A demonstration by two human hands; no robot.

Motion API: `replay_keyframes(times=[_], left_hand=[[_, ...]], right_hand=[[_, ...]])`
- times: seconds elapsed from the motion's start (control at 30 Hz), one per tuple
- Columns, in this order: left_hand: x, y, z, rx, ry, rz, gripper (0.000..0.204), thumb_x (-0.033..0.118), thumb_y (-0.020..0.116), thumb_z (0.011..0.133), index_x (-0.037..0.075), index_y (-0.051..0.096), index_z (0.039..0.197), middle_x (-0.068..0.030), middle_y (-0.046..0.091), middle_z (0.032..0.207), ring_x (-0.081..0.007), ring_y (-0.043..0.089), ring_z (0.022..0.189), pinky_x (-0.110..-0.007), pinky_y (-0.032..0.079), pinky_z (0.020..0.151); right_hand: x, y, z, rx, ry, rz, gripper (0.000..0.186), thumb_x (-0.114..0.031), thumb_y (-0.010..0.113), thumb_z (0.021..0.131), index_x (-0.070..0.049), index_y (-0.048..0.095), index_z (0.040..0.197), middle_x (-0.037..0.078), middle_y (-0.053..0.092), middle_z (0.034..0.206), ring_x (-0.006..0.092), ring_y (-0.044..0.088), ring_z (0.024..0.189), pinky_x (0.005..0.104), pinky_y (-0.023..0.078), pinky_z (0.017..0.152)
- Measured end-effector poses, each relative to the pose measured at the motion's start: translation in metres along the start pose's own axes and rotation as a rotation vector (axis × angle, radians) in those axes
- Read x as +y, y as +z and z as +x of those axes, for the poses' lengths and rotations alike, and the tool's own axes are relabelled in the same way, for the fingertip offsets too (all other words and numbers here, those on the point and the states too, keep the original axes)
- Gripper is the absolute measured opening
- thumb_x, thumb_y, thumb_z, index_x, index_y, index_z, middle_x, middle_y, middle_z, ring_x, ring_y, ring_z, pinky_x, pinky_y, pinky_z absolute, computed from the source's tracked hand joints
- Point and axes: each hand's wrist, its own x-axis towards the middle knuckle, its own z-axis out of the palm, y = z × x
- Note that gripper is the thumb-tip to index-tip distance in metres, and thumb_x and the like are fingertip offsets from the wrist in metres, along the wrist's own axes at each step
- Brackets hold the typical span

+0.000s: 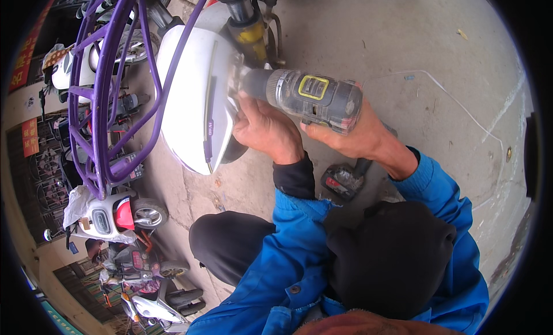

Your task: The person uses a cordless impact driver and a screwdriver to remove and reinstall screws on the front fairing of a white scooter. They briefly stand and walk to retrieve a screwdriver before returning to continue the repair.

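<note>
My right hand grips a dusty grey-and-black cordless drill, held sideways with its chuck against the right edge of a white scooter fender. The drill's battery base shows low beside my wrists. My left hand is curled at the fender's edge just below the chuck, thumb and fingers pinched; what they hold is hidden. A fork tube with a yellow band rises behind the fender.
A purple metal frame stands at the left, close to the fender. Several parked scooters line a storefront along the left side. A thin white wire lies across the concrete floor to the right. My bent knee is below.
</note>
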Motion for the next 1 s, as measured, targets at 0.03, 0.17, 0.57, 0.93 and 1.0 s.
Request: replay_keyframes(times=[0.03, 0.17, 0.57, 0.93, 1.0], left_hand=[[-0.001, -0.002, 0.001, 0.004, 0.005, 0.003, 0.023, 0.009, 0.066, 0.105, -0.009, 0.065, 0.09, -0.0046, 0.064, 0.088, -0.0092, 0.058, 0.079, -0.026, 0.046, 0.073], [-0.001, -0.001, 0.003, 0.02, 0.007, -0.006, 0.023, 0.008, 0.066, 0.105, -0.01, 0.065, 0.091, -0.0063, 0.066, 0.091, -0.0102, 0.06, 0.081, -0.026, 0.047, 0.074], [0.001, -0.006, 0.001, -0.016, -0.02, 0.072, 0.03, 0.011, 0.065, 0.106, -0.018, 0.068, 0.1, -0.0149, 0.074, 0.099, -0.0172, 0.069, 0.087, -0.03, 0.056, 0.081], [0.002, 0.004, -0.001, -0.056, 0.05, -0.086, 0.029, 0.01, 0.069, 0.104, -0.02, 0.069, 0.102, -0.0188, 0.075, 0.102, -0.0197, 0.071, 0.092, -0.032, 0.056, 0.087], [0.0, 0.003, 0.0, -0.045, 0.034, -0.105, 0.03, 0.01, 0.069, 0.104, -0.02, 0.069, 0.101, -0.0191, 0.075, 0.103, -0.0199, 0.071, 0.093, -0.033, 0.056, 0.087]], right_hand=[[0.0, 0.0, 0.0, -0.005, 0.001, -0.001, 0.04, -0.009, 0.086, 0.08, 0.004, 0.073, 0.115, 0.014, 0.079, 0.104, 0.0169, 0.073, 0.096, 0.0333, 0.057, 0.088], [-0.003, 0.001, 0.001, -0.011, 0.026, 0.019, 0.04, -0.008, 0.085, 0.079, 0.005, 0.072, 0.115, 0.015, 0.079, 0.104, 0.0172, 0.073, 0.097, 0.0336, 0.057, 0.089], [-0.001, 0.016, -0.005, 0.064, 0.14, 0.108, 0.048, -0.006, 0.082, 0.079, 0.004, 0.065, 0.123, 0.011, 0.073, 0.113, 0.0157, 0.068, 0.108, 0.0334, 0.054, 0.094], [0.012, 0.009, -0.013, 0.091, 0.156, 0.107, 0.053, -0.004, 0.085, 0.079, 0.003, 0.064, 0.126, 0.009, 0.072, 0.116, 0.0144, 0.066, 0.108, 0.0323, 0.053, 0.096], [0.009, 0.009, -0.013, 0.081, 0.15, 0.133, 0.053, -0.004, 0.086, 0.078, 0.003, 0.064, 0.126, 0.009, 0.072, 0.116, 0.0143, 0.066, 0.108, 0.032, 0.053, 0.096]])
